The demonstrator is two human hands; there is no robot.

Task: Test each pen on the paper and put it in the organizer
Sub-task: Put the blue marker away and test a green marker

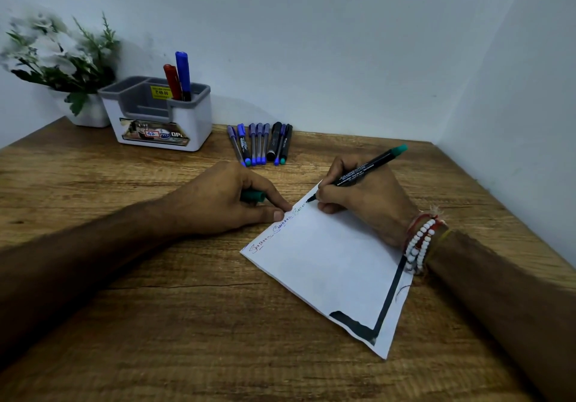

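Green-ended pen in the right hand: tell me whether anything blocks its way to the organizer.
Nothing visible blocks a lifted path. The row of pens lies on the table between the green-ended pen and the organizer, low enough to pass over. The left hand grips a green cap.

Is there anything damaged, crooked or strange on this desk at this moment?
Yes. The paper lies askew on the wooden table, and a thick black band along its near edges ends in a smudged blot. The spare pens and organizer look orderly.
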